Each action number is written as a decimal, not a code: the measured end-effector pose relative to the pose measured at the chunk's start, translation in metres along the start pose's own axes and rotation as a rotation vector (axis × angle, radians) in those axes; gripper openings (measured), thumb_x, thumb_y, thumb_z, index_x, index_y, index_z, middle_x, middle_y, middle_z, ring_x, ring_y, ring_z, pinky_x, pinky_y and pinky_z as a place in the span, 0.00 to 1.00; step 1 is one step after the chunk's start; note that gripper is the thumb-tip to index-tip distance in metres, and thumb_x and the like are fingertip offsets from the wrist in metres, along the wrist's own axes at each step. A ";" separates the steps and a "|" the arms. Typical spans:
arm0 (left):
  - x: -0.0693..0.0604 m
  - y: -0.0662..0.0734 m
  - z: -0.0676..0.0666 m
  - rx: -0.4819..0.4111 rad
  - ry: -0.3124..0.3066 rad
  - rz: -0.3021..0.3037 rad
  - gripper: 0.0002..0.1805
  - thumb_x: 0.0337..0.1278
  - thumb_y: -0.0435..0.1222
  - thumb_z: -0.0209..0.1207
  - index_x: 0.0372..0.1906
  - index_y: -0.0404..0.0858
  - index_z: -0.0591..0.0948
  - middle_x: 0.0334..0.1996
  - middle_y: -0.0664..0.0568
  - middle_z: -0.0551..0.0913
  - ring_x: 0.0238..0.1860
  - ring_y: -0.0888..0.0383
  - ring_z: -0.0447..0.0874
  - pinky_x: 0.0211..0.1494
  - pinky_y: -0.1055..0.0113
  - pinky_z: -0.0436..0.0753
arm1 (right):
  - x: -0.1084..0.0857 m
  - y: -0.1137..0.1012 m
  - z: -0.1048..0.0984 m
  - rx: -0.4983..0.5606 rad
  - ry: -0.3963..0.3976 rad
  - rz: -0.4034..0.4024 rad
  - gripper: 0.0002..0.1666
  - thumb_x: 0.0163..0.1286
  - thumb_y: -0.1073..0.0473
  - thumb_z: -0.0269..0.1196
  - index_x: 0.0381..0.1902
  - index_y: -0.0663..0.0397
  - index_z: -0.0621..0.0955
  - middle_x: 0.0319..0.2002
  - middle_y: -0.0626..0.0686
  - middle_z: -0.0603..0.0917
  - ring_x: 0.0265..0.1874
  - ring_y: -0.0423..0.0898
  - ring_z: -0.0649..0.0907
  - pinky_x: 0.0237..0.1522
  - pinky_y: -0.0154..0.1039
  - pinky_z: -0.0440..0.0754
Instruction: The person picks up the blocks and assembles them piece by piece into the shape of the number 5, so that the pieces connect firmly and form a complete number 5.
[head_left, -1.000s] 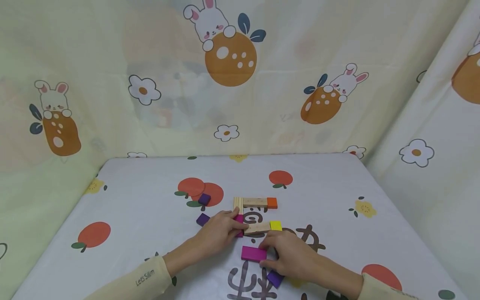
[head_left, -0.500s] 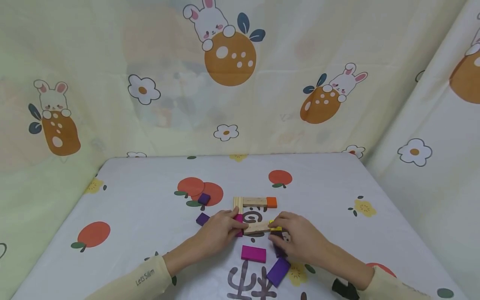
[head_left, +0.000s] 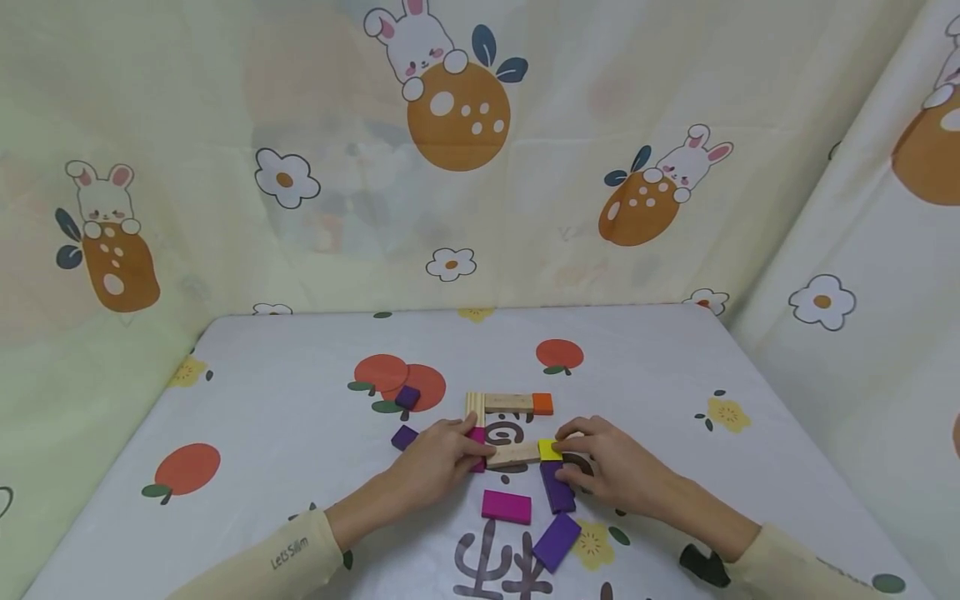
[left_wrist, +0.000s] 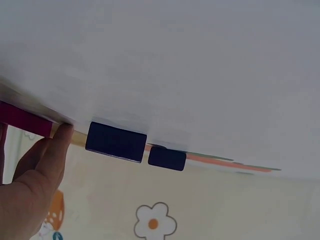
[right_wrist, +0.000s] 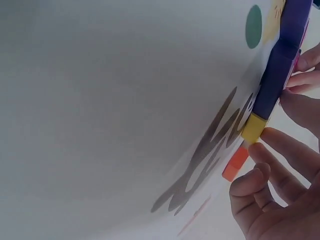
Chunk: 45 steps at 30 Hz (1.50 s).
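Observation:
In the head view my left hand [head_left: 435,458] rests beside a magenta block [head_left: 477,435], its fingertips touching this block, a grooved light wooden block [head_left: 475,403] and the left end of a plain wooden block [head_left: 513,455]. At that plain block's right end sits a small yellow block [head_left: 550,451]. Below the yellow one, and touching it, a purple block [head_left: 557,488] lies slightly slanted. My right hand [head_left: 618,467] has its fingertips against the yellow block and the purple block; in the right wrist view, fingertips meet the yellow block [right_wrist: 254,127].
Another purple block [head_left: 557,542] and a magenta block [head_left: 506,507] lie nearer me. Two dark purple blocks, one farther back [head_left: 407,397] and one close to the left hand [head_left: 404,437], lie left. A wooden block [head_left: 508,403] ends in an orange block [head_left: 543,404].
My right hand has moved up and away from the nearer magenta block, then drawn slightly right. The purple block now shows just below the yellow one. The left hand stays in place.

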<state>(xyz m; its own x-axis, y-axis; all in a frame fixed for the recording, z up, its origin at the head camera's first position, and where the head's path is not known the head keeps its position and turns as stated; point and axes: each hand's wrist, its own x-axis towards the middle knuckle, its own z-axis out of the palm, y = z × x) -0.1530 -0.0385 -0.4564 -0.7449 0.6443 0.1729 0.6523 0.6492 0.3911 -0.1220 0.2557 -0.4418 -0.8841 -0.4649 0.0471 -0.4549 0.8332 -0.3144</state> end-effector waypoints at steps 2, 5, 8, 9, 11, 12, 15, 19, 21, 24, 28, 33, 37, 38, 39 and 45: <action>0.000 0.001 -0.001 0.000 -0.003 -0.001 0.14 0.69 0.33 0.67 0.56 0.46 0.91 0.69 0.31 0.78 0.68 0.36 0.82 0.69 0.49 0.82 | 0.000 0.002 0.001 0.019 -0.009 -0.003 0.19 0.68 0.48 0.75 0.53 0.49 0.91 0.57 0.46 0.86 0.58 0.49 0.83 0.62 0.52 0.85; 0.000 0.001 -0.001 0.002 -0.004 0.006 0.14 0.69 0.33 0.67 0.56 0.45 0.91 0.69 0.31 0.79 0.68 0.37 0.83 0.68 0.50 0.83 | 0.001 0.003 0.001 0.024 -0.014 -0.015 0.19 0.68 0.49 0.75 0.53 0.50 0.91 0.57 0.47 0.86 0.59 0.51 0.83 0.62 0.54 0.84; 0.000 0.000 -0.001 0.012 0.004 0.012 0.14 0.69 0.34 0.68 0.56 0.45 0.91 0.69 0.34 0.80 0.69 0.39 0.82 0.69 0.50 0.82 | 0.002 0.004 0.001 0.025 -0.018 -0.021 0.19 0.68 0.50 0.75 0.52 0.51 0.91 0.57 0.47 0.86 0.59 0.52 0.83 0.63 0.55 0.83; 0.001 -0.001 -0.001 0.021 0.009 0.003 0.14 0.69 0.35 0.67 0.56 0.46 0.91 0.70 0.35 0.80 0.70 0.39 0.81 0.71 0.49 0.81 | 0.002 0.004 0.001 0.025 -0.020 -0.023 0.18 0.68 0.50 0.75 0.52 0.51 0.91 0.57 0.47 0.86 0.59 0.52 0.83 0.63 0.55 0.83; 0.003 -0.003 -0.001 0.033 0.032 -0.018 0.13 0.70 0.37 0.67 0.56 0.47 0.91 0.71 0.38 0.80 0.71 0.39 0.80 0.71 0.47 0.81 | 0.003 0.004 0.001 0.023 -0.018 -0.021 0.18 0.68 0.50 0.75 0.52 0.51 0.91 0.56 0.47 0.86 0.59 0.52 0.83 0.63 0.56 0.83; 0.003 -0.003 -0.002 0.029 0.053 -0.023 0.13 0.70 0.38 0.67 0.56 0.47 0.91 0.71 0.38 0.80 0.71 0.38 0.79 0.71 0.46 0.80 | 0.003 0.004 0.000 0.022 -0.018 -0.019 0.18 0.68 0.50 0.75 0.52 0.51 0.91 0.56 0.47 0.87 0.59 0.52 0.83 0.63 0.56 0.83; 0.003 -0.001 -0.007 0.005 0.112 -0.039 0.14 0.70 0.40 0.68 0.57 0.47 0.91 0.69 0.43 0.83 0.68 0.42 0.79 0.67 0.47 0.82 | 0.003 0.004 0.000 0.014 -0.015 -0.016 0.19 0.67 0.50 0.75 0.52 0.51 0.91 0.56 0.47 0.87 0.59 0.52 0.84 0.63 0.55 0.83; -0.001 0.006 -0.012 -0.099 0.134 0.015 0.15 0.68 0.39 0.69 0.57 0.44 0.90 0.58 0.50 0.90 0.57 0.53 0.83 0.56 0.62 0.85 | 0.004 0.004 -0.001 0.015 -0.021 -0.013 0.19 0.67 0.50 0.76 0.52 0.51 0.91 0.56 0.47 0.87 0.59 0.52 0.84 0.63 0.55 0.84; -0.004 0.009 -0.011 -0.166 0.093 0.049 0.15 0.67 0.38 0.70 0.56 0.42 0.90 0.52 0.52 0.92 0.49 0.58 0.84 0.49 0.70 0.84 | 0.005 0.004 -0.001 0.019 -0.026 -0.011 0.19 0.67 0.50 0.76 0.52 0.51 0.91 0.56 0.47 0.87 0.58 0.52 0.84 0.63 0.55 0.83; -0.009 0.014 -0.008 -0.251 -0.031 0.061 0.14 0.66 0.39 0.71 0.55 0.41 0.91 0.46 0.53 0.93 0.38 0.64 0.82 0.41 0.77 0.80 | 0.005 0.004 -0.002 0.028 -0.029 -0.004 0.19 0.67 0.49 0.76 0.52 0.52 0.91 0.55 0.48 0.87 0.59 0.52 0.84 0.63 0.56 0.83; -0.016 0.019 -0.003 -0.207 -0.183 0.042 0.19 0.64 0.43 0.73 0.58 0.44 0.90 0.48 0.56 0.91 0.37 0.70 0.77 0.43 0.78 0.77 | 0.005 0.004 -0.002 0.035 -0.029 -0.009 0.19 0.67 0.49 0.76 0.52 0.52 0.91 0.55 0.48 0.87 0.59 0.53 0.84 0.63 0.56 0.83; -0.021 0.022 0.001 -0.113 -0.226 0.049 0.21 0.62 0.42 0.75 0.59 0.45 0.89 0.50 0.56 0.88 0.40 0.71 0.76 0.48 0.77 0.79 | 0.006 0.003 -0.002 0.033 -0.023 -0.017 0.19 0.67 0.49 0.76 0.51 0.52 0.91 0.55 0.47 0.87 0.58 0.52 0.85 0.62 0.55 0.84; -0.022 0.022 0.001 -0.109 -0.212 0.045 0.19 0.63 0.40 0.73 0.58 0.44 0.90 0.49 0.57 0.88 0.41 0.71 0.77 0.49 0.77 0.79 | 0.006 0.004 -0.002 0.035 -0.021 -0.023 0.19 0.66 0.49 0.76 0.51 0.52 0.91 0.54 0.48 0.88 0.57 0.52 0.85 0.62 0.55 0.84; -0.023 0.022 0.001 -0.117 -0.207 0.045 0.18 0.63 0.40 0.73 0.58 0.44 0.90 0.49 0.57 0.88 0.41 0.71 0.77 0.49 0.77 0.79 | 0.006 0.004 -0.002 0.032 -0.019 -0.030 0.19 0.67 0.49 0.76 0.51 0.52 0.91 0.54 0.48 0.88 0.56 0.52 0.86 0.61 0.55 0.84; -0.023 0.022 0.000 -0.128 -0.200 0.044 0.18 0.64 0.40 0.73 0.57 0.44 0.90 0.49 0.57 0.88 0.41 0.71 0.77 0.49 0.77 0.79 | 0.007 0.004 -0.001 0.037 -0.022 -0.025 0.19 0.66 0.49 0.76 0.51 0.52 0.91 0.54 0.47 0.88 0.56 0.51 0.86 0.62 0.55 0.84; -0.030 0.022 -0.005 -0.196 -0.163 0.056 0.16 0.64 0.40 0.73 0.55 0.46 0.91 0.48 0.59 0.88 0.40 0.69 0.78 0.46 0.78 0.78 | 0.007 0.005 -0.001 0.034 -0.025 -0.012 0.19 0.66 0.49 0.77 0.51 0.51 0.92 0.54 0.47 0.87 0.56 0.51 0.85 0.62 0.55 0.84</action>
<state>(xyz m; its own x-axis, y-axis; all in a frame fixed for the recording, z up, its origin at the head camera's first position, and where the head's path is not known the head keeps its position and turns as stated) -0.1175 -0.0457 -0.4481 -0.6657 0.7440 0.0571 0.6404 0.5304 0.5555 -0.1310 0.2572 -0.4425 -0.8754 -0.4827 0.0272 -0.4613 0.8170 -0.3462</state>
